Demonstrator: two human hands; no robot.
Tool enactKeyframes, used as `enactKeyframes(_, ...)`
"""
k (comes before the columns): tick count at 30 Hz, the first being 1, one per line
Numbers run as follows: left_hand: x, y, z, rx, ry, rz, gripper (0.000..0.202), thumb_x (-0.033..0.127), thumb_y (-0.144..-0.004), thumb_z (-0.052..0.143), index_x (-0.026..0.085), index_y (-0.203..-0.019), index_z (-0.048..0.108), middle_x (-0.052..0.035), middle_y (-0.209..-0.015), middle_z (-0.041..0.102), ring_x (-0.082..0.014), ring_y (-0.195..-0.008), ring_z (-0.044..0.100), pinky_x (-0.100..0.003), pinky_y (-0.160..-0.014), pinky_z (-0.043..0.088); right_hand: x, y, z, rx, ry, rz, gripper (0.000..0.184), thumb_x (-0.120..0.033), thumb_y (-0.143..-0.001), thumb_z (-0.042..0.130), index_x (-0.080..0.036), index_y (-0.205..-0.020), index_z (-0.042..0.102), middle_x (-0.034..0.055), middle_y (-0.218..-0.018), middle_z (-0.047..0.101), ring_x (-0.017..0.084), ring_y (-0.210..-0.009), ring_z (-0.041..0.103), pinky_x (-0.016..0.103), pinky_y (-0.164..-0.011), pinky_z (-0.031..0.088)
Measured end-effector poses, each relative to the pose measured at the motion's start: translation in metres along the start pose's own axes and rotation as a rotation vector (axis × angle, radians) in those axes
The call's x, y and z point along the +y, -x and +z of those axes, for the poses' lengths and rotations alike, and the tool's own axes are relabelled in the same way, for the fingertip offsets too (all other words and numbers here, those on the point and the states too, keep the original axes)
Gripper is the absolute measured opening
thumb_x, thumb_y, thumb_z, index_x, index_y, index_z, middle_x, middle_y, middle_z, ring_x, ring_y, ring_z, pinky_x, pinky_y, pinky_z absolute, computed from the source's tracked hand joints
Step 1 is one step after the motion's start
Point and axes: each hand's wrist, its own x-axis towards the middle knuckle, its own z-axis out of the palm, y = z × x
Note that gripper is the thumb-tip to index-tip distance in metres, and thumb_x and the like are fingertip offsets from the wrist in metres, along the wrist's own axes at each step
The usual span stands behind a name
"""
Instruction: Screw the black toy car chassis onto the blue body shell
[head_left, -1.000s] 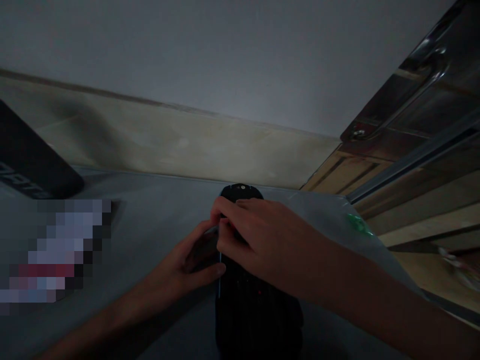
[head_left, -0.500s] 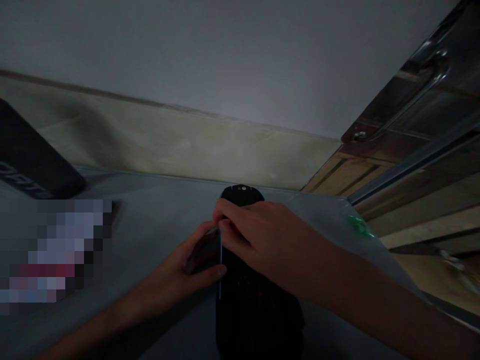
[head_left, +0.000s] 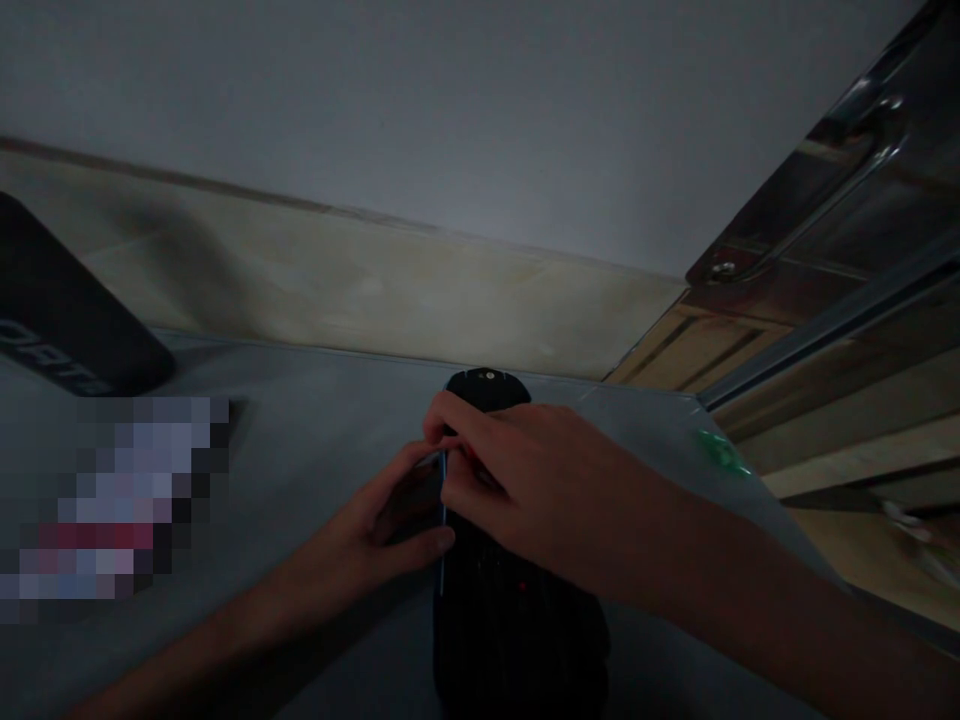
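Observation:
A long, dark, car-shaped thing (head_left: 517,640) lies in front of me, its far end rounded. A thin blue line runs down its left side and a small red spot shows on its top. With thumb and fingers, my left hand (head_left: 401,520) grips its left edge. Across the top, my right hand (head_left: 525,460) is closed, thumb and index finger pinched together at the same edge, close to my left fingertips. Whatever the right fingers pinch is hidden; a bit of red shows beneath them.
The grey tabletop (head_left: 315,400) meets a wall at the back. At the left are a black case-like object with pale letters (head_left: 75,310) and a pixelated item (head_left: 150,480). A green scrap of plastic (head_left: 721,453) lies near the right edge, below a metal handle (head_left: 810,215).
Both hands stay at the left edge of the dark thing. The right thumb and fingers have shifted only slightly, and the whole view has moved a little.

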Motion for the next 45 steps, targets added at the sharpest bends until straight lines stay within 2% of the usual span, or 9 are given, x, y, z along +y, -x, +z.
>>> enactKeyframes(3, -0.001, 0.0, -0.001, 0.004, -0.003, -0.001, 0.065, 0.022, -0.096, 0.086, 0.042, -0.156, 0.07, 0.0041, -0.163, 0.074, -0.036, -0.161, 0.06, -0.052, -0.131, 0.051, 0.001, -0.001, 0.002, -0.011, 0.059, 0.032, 0.021, -0.019, -0.111, 0.051, -0.021, -0.121, 0.069, -0.0013, -0.078, 0.069, 0.016, -0.064, 0.054, 0.035, -0.062, 0.025)
enactKeyframes(13, -0.006, -0.001, -0.005, -0.039, 0.002, -0.015, 0.078, 0.029, -0.097, 0.088, 0.043, -0.167, 0.058, 0.0024, -0.174, 0.064, -0.0382, -0.165, 0.055, -0.062, -0.134, 0.046, 0.001, -0.002, 0.0, -0.034, -0.01, -0.043, 0.023, -0.02, -0.103, 0.054, -0.021, -0.12, 0.069, 0.0017, -0.087, 0.074, 0.018, -0.076, 0.062, 0.034, -0.068, 0.033)
enactKeyframes(16, -0.004, -0.001, -0.004, -0.057, 0.018, -0.029, 0.076, 0.032, -0.097, 0.088, 0.041, -0.167, 0.059, -0.0005, -0.175, 0.064, -0.0391, -0.168, 0.052, -0.061, -0.136, 0.045, -0.001, -0.001, 0.0, -0.011, -0.024, -0.048, 0.024, -0.02, -0.104, 0.055, -0.021, -0.124, 0.069, 0.0035, -0.095, 0.077, 0.019, -0.08, 0.065, 0.035, -0.072, 0.036)
enactKeyframes(21, -0.002, -0.001, -0.003, -0.044, 0.027, -0.067, 0.078, 0.036, -0.098, 0.091, 0.035, -0.167, 0.055, -0.0092, -0.182, 0.054, -0.0401, -0.17, 0.048, -0.062, -0.14, 0.041, -0.001, -0.003, 0.002, -0.033, 0.105, 0.058, 0.019, -0.02, -0.112, 0.052, -0.021, -0.122, 0.069, 0.0008, -0.081, 0.073, 0.017, -0.065, 0.057, 0.035, -0.064, 0.027)
enactKeyframes(24, -0.002, -0.001, -0.003, -0.074, 0.048, -0.046, 0.074, 0.036, -0.1, 0.089, 0.033, -0.166, 0.055, -0.0115, -0.179, 0.057, -0.0401, -0.169, 0.051, -0.062, -0.139, 0.043, 0.003, -0.004, 0.004, -0.028, 0.063, 0.011, 0.02, -0.018, -0.11, 0.053, -0.021, -0.124, 0.067, 0.0003, -0.083, 0.072, 0.016, -0.067, 0.058, 0.034, -0.063, 0.029)
enactKeyframes(27, 0.0, -0.001, -0.002, -0.091, 0.064, -0.027, 0.069, 0.033, -0.101, 0.089, 0.035, -0.162, 0.058, -0.0086, -0.176, 0.062, -0.0389, -0.166, 0.055, -0.058, -0.135, 0.049, 0.006, -0.003, 0.007, 0.003, -0.021, -0.053, 0.025, -0.017, -0.106, 0.053, -0.022, -0.128, 0.064, 0.0004, -0.088, 0.073, 0.018, -0.074, 0.062, 0.033, -0.067, 0.034)
enactKeyframes(32, -0.001, -0.001, -0.003, -0.058, 0.021, -0.037, 0.069, 0.031, -0.099, 0.088, 0.04, -0.162, 0.061, 0.0001, -0.172, 0.067, -0.0402, -0.166, 0.053, -0.06, -0.135, 0.047, 0.002, -0.002, 0.003, 0.045, -0.051, -0.081, 0.018, -0.017, -0.101, 0.056, -0.022, -0.116, 0.064, 0.0041, -0.098, 0.076, 0.02, -0.083, 0.063, 0.034, -0.076, 0.041)
enactKeyframes(39, -0.003, 0.0, -0.004, 0.003, -0.044, -0.038, 0.069, 0.028, -0.096, 0.089, 0.046, -0.158, 0.067, 0.0038, -0.167, 0.071, -0.0377, -0.163, 0.058, -0.057, -0.134, 0.047, -0.001, -0.006, 0.0, -0.044, 0.066, 0.053, 0.016, -0.021, -0.112, 0.054, -0.021, -0.117, 0.069, -0.0008, -0.078, 0.068, 0.017, -0.064, 0.054, 0.035, -0.062, 0.027)
enactKeyframes(45, -0.004, -0.002, -0.004, -0.024, 0.003, -0.013, 0.072, 0.027, -0.095, 0.089, 0.048, -0.16, 0.065, 0.0068, -0.167, 0.071, -0.0386, -0.161, 0.059, -0.06, -0.13, 0.051, 0.007, 0.001, 0.006, 0.019, -0.117, -0.091, 0.023, -0.014, -0.104, 0.053, -0.023, -0.122, 0.065, 0.0021, -0.097, 0.074, 0.019, -0.086, 0.065, 0.033, -0.075, 0.041)
